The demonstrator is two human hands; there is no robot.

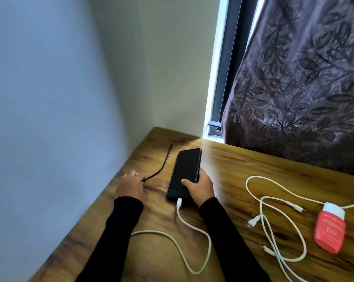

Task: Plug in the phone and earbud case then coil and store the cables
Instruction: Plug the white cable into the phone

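Wooden worktop in a wall corner, patterned curtain behind. Our right hand gripped the black phone, thumb on its dark screen; a white cable was plugged into its near end. Our left hand pinched a black cable. More white cables lay tangled beside a red tube marked "50"; its brand was unreadable.

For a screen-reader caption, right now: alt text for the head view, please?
A person's right hand holds a black phone with a white cable plugged in, on a wooden desk. The left hand pinches a dark cable; loose white cables lie right.
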